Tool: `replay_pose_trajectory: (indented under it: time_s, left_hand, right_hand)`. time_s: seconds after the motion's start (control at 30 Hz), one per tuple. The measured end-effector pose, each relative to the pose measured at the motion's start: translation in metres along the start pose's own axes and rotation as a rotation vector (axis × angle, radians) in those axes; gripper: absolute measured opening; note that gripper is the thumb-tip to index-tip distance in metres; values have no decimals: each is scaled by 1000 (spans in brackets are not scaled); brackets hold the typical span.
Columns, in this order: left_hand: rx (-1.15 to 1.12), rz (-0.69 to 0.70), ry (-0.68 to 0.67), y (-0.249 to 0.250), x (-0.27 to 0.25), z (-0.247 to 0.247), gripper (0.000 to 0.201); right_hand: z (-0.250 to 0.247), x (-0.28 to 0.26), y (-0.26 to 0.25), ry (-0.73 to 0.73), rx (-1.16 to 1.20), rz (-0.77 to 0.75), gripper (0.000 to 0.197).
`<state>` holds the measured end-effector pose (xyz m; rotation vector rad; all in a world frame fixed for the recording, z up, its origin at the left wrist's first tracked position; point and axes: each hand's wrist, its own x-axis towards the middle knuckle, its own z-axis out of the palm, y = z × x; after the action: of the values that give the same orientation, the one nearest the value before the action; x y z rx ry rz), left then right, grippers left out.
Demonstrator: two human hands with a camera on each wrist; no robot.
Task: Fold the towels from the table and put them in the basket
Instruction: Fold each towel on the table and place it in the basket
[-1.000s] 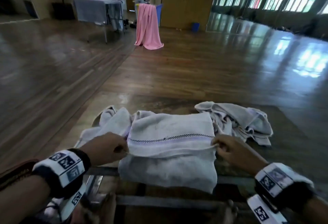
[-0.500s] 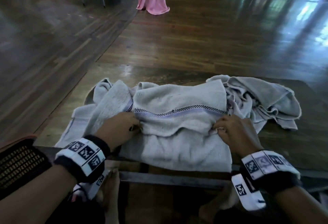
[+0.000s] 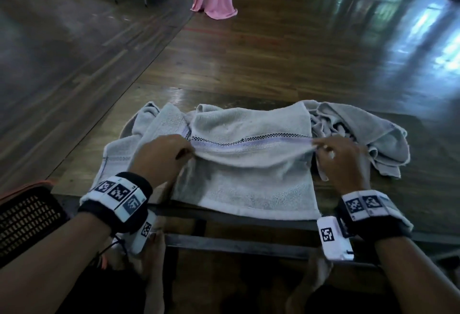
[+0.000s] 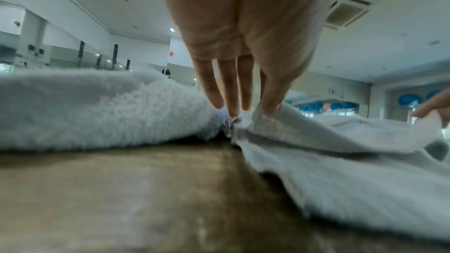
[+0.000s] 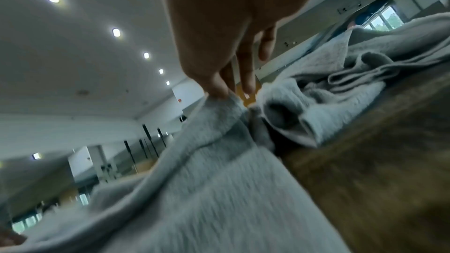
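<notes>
Grey terry towel with a checked lilac stripe (image 3: pixel 249 164) spread on the brown wooden table (image 3: pixel 423 189), near edge hanging over the table's front rim, pinched at both ends of the stripe: left hand (image 3: pixel 161 157) with thumb and fingertips (image 4: pixel 270 107) closed on the cloth, right hand (image 3: pixel 341 162) the same. Folding step seemingly in hand, the raised fold probably to be carried over and laid flat. Afterwards, transfer to the dark perforated plastic basket (image 3: pixel 27 219), left of the table; two more crumpled grey towels (image 3: pixel 373 134) waiting beside the towel.
</notes>
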<state>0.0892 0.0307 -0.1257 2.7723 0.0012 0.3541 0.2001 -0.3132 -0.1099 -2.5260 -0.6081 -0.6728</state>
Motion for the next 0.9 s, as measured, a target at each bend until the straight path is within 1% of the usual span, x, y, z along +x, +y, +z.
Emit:
replay_pose_trajectory:
  time_s: [0.03,0.1,0.13,0.17,0.2,0.27,0.33,0.37,0.43,0.47,0.5,0.53,0.6,0.67,0.73,0.77,0.8,0.83,0.9]
  left_hand:
    - [-55,23,106,-1,-3,-5,7]
    - [-151,77,293,-2,-14,-17,8]
    - [-175,110,354,-2,-20,-22,9]
    - [-174,150,385,-1,-26,-25,10]
    - [-144,192,394,-1,-32,-26,12]
    - [-49,256,332,-2,-41,-24,18]
    - [6,264,163,-8,-47,-18,23]
    - [20,232,50,-12,-49,-15,21]
    - [87,158,-156,-18,-53,-8,12]
    - [119,134,-214,-22,-53,-4,13]
    - [131,118,-245,-25,-53,-1,15]
    - [128,108,-255,-26,-53,0,15]
    - [99,113,-245,-27,-51,0,15]
    - [57,141,-188,-25,-51,-3,15]
    - [14,192,-110,-23,-54,-7,17]
    - [11,221,-103,-21,-56,-7,18]
    - [20,246,-124,-19,-57,-6,18]
    - [34,257,-163,-17,-59,-3,18]
    - [34,234,-215,-17,-62,1,18]
  right_hand:
    - [-10,2,2,92,94,3,20]
    - [-35,-1,5,208,244,-9,20]
    - [-47,-4,7,245,278,-30,20]
    - [-56,-11,8,255,292,-52,19]
    - [-61,-19,8,231,289,-74,18]
    - [-61,-36,13,75,238,-142,16]
    - [-51,-52,19,-125,97,-231,16]
    - [-44,-59,22,-208,46,-258,20]
    - [-32,-75,27,-335,15,-291,27]
    - [-26,-81,28,-388,15,-291,27]
    - [-21,-86,28,-436,24,-272,25]
    - [-18,-91,29,-467,42,-247,24]
    - [-16,-95,32,-464,49,-234,25]
    - [-19,-95,36,-408,19,-266,28]
    - [-26,-91,41,-341,32,-262,30]
    - [-28,-90,43,-320,44,-251,29]
    - [-29,-90,42,-316,50,-242,28]
    - [-28,-92,41,-341,53,-235,27]
    - [-24,-96,36,-455,80,-213,25]
